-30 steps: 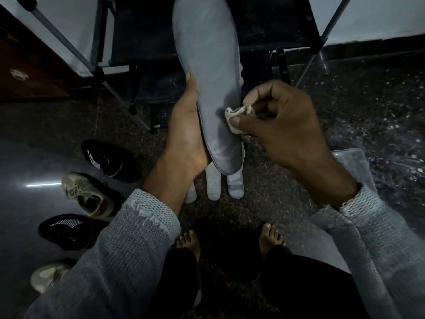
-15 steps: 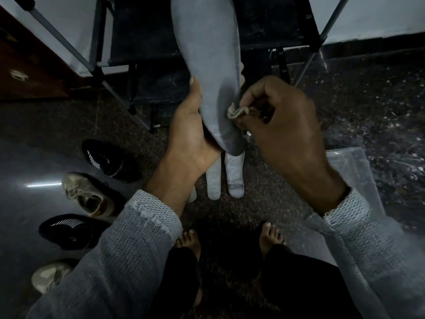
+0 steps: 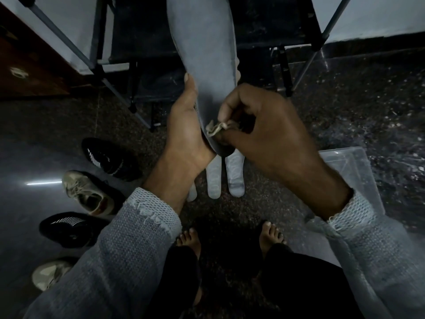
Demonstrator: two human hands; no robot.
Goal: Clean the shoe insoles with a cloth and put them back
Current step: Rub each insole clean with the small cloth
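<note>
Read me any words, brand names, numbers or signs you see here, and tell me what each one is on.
No readable text anywhere.
Pale grey insoles on the floor: faint printed marks, too blurred to read.
Black sneakers with white stripes: stripes only, no letters.
Grey insole held up: plain.

The left hand (image 3: 184,132) grips a grey insole (image 3: 207,61) upright by its lower end, while the right hand (image 3: 266,132) pinches a crumpled cloth (image 3: 215,129) against it. More insoles (image 3: 234,176) lie on the floor (image 3: 253,203) below, shoes (image 3: 92,194) line its left side, and a clear plastic bin (image 3: 354,166) sits right.
</note>
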